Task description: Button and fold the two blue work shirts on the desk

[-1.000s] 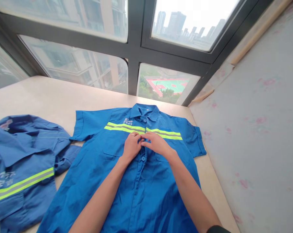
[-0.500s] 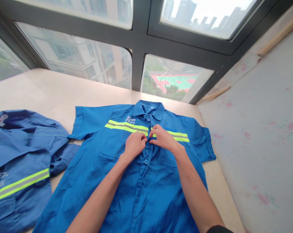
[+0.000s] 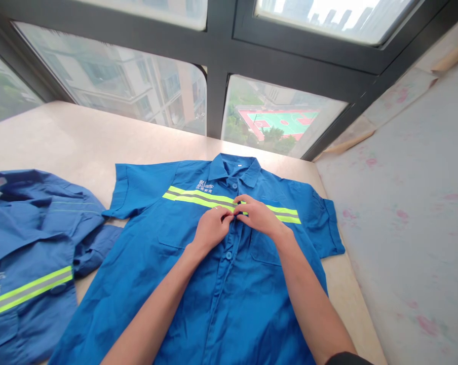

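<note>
A blue short-sleeved work shirt (image 3: 149,263) with yellow-and-grey reflective stripes lies face up and spread flat on a beige ledge (image 3: 80,142) under a window. My left hand (image 3: 211,228) and my right hand (image 3: 260,216) meet on the button placket just below the chest stripe. Both pinch the fabric edges there, fingertips pressed together around a button spot that they hide. A fastened button (image 3: 228,255) shows just below the hands.
A second blue shirt of the same kind (image 3: 27,248) lies crumpled at the left on the ledge. Dark window frames (image 3: 214,56) stand behind. A pale flowered mattress (image 3: 411,213) lies along the right edge of the ledge.
Both hands have crept a little up the placket toward the collar, staying pinched together. The view has tilted slightly downward and to the right.
</note>
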`<state>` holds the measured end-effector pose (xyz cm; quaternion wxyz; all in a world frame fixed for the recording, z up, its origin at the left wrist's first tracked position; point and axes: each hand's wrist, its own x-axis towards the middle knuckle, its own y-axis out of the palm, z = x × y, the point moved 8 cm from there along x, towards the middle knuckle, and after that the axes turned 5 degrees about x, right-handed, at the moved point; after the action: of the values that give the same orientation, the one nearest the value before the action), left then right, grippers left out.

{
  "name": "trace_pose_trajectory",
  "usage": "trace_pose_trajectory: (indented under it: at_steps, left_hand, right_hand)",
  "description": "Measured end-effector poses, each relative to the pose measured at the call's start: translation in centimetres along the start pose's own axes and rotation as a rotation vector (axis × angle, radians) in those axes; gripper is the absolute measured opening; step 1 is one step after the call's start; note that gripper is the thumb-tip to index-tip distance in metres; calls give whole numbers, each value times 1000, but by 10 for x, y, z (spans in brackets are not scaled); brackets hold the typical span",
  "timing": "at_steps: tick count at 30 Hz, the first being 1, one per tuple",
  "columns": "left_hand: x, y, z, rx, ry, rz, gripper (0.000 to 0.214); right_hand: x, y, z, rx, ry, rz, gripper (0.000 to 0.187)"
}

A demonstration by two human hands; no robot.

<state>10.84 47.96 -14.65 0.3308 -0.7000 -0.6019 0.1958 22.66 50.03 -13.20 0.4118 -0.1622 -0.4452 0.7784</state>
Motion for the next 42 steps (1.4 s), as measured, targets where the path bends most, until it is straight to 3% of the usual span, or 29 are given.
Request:
trace_pose_trajectory:
  at_steps: [5,11,18,26,42]
  left_hand:
    - [1,0,8,-19,-49,-28,10]
    - [0,3,5,120,12,-25,13]
    - [0,4,6,144,33,-42,19]
    - [4,2,11,26,-54,17,17]
    - [-1,1,12,-52,-48,-83,12]
  right_hand:
    - [-1,-7,-2,93,-110,-69,15]
    - [0,-14,1,79,-141,-152,16]
    - [8,-1,-3,-55,-42,-90,17]
    - [-1,3,0,89,-144,-46,25]
    - [-3,-2,-11,225,-200,-68,21]
